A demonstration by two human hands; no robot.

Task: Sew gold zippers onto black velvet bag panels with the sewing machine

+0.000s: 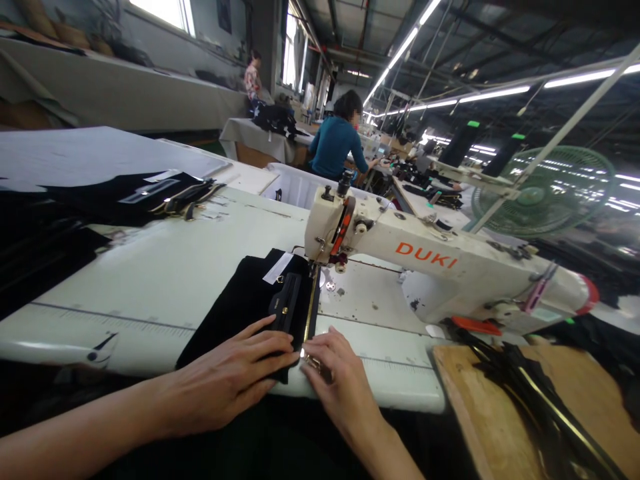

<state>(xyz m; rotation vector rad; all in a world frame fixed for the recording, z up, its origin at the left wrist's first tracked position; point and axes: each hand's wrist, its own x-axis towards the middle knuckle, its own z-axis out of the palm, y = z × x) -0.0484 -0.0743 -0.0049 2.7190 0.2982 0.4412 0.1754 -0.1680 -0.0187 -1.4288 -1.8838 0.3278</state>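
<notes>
A black fabric piece [230, 300] lies on the pale green sewing table, its right edge under the needle area of a white sewing machine [425, 257]. A gold-toothed zipper [311, 310] runs along that edge. On the fabric are a white label [278, 268] and a black strip with small gold hardware [286, 300]. My left hand [233, 373] rests on the fabric, palm down with fingers stretched out. Beside it, my right hand [335, 367] has its thumb and fingers curled around the zipper's near end, at a small metal part.
Stacked black pieces [115, 200] lie at the left. A wooden board [480, 400] with black zipper strips [545, 400] stands at the right. Beyond the machine are a white bin [295, 187], a green fan [545, 193] and a person in a teal top [334, 147].
</notes>
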